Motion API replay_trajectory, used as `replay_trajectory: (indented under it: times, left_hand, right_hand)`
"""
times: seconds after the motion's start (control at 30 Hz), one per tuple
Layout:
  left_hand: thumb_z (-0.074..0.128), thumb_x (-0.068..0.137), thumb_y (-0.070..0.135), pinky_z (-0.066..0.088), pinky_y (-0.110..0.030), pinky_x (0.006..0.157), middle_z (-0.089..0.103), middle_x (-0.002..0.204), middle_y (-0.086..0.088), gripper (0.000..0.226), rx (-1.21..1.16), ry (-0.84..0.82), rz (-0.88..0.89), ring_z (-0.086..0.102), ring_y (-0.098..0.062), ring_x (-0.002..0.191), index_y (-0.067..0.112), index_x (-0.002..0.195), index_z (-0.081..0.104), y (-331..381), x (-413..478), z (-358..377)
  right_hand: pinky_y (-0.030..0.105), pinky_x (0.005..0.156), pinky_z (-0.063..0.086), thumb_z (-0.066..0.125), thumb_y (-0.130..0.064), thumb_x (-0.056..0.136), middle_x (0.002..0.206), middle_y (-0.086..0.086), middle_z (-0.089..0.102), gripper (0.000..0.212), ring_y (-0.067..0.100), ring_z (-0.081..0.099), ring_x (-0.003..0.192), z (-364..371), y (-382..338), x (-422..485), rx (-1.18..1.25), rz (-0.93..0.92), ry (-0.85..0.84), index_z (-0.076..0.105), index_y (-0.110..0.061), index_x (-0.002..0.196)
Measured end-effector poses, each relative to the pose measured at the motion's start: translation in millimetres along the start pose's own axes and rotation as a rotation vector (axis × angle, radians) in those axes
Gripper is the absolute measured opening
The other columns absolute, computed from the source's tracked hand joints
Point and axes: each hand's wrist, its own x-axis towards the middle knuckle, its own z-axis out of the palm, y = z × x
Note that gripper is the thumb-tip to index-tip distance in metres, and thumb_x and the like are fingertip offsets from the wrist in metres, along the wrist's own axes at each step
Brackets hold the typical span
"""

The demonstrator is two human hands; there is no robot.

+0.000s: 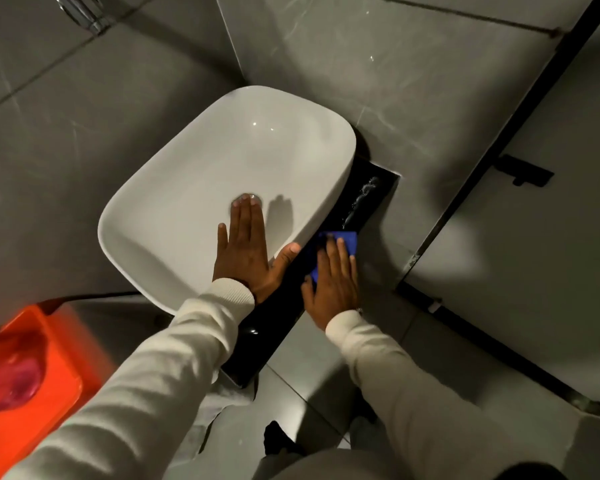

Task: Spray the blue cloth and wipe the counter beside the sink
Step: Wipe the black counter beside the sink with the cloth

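A white vessel sink (194, 174) sits on a narrow black counter (371, 199). My left hand (248, 249) lies flat over the sink's near rim, fingers together and reaching into the bowl, thumb hooked over the edge. My right hand (331, 282) presses flat on the blue cloth (347, 240), which lies on the counter strip just right of the sink. Wet streaks (361, 195) shine on the counter beyond the cloth. No spray bottle is in view.
An orange bin (28, 368) with a pink liner stands at the lower left. A chrome tap (84, 12) pokes out of the grey tiled wall at the top left. A grey partition with a black frame (499, 150) runs along the right. Grey floor tiles lie below.
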Motion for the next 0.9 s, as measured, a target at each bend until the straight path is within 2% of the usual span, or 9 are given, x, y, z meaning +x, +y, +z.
replay_trajectory:
  times: [0.1,0.27,0.4,0.57,0.77,0.9]
  left_hand:
    - [0.019,0.079,0.071,-0.003,-0.047,0.119,-0.013,0.16,-0.003,0.095,0.056,0.004,0.001,-0.023,-0.01,0.14,0.013,0.147,-0.012,1.3,0.0,0.1]
    - [0.014,0.075,0.078,0.0,-0.049,0.119,-0.017,0.159,-0.003,0.101,0.15,-0.008,0.043,-0.02,-0.018,0.145,0.013,0.147,-0.016,7.9,-0.2,1.4]
    - [0.011,0.073,0.081,0.002,-0.048,0.12,-0.014,0.16,-0.007,0.103,0.185,-0.015,0.089,-0.017,-0.021,0.146,0.015,0.145,-0.022,18.6,9.0,3.7]
    - [0.01,0.072,0.081,0.001,-0.047,0.119,-0.016,0.159,-0.003,0.102,0.143,-0.013,0.057,-0.019,-0.019,0.146,0.016,0.145,-0.02,20.9,12.3,5.8]
    - [0.009,0.072,0.081,-0.001,-0.046,0.119,-0.019,0.158,-0.001,0.1,0.107,-0.012,0.017,-0.023,-0.016,0.144,0.018,0.142,-0.025,20.2,10.8,6.3]
    - [-0.003,0.066,0.084,0.001,-0.047,0.12,-0.019,0.159,0.0,0.1,0.069,-0.034,-0.06,-0.024,-0.015,0.143,0.021,0.14,-0.029,17.8,16.2,6.9]
  right_hand:
    - [0.048,0.123,0.006,0.05,-0.035,0.081,0.163,0.01,0.014,0.074,0.028,0.006,0.152,-15.7,20.4,43.9,-0.06,0.039,-0.033,0.027,-0.013,0.148]
    - [0.051,0.122,0.002,0.058,-0.032,0.075,0.164,0.013,0.009,0.074,0.031,0.002,0.152,-37.0,51.1,90.8,-0.105,-0.033,-0.083,0.035,-0.013,0.143]
    - [0.051,0.123,0.002,0.054,-0.038,0.08,0.164,0.011,0.009,0.071,0.029,0.002,0.152,-42.5,62.6,120.4,-0.171,-0.043,-0.117,0.034,-0.013,0.143]
    - [0.05,0.123,0.001,0.048,-0.045,0.085,0.164,0.008,0.007,0.075,0.026,-0.002,0.152,-50.4,76.0,160.5,-0.263,-0.014,-0.17,0.026,-0.013,0.149]
    - [0.053,0.121,0.005,0.053,-0.041,0.079,0.163,0.008,0.014,0.077,0.029,0.003,0.151,-46.9,73.0,147.0,-0.146,0.097,-0.046,0.028,-0.015,0.148]
    - [0.056,0.121,0.011,0.046,-0.047,0.085,0.163,0.009,0.016,0.072,0.032,0.005,0.151,-43.7,80.1,132.5,-0.156,0.02,-0.032,0.028,-0.017,0.148]
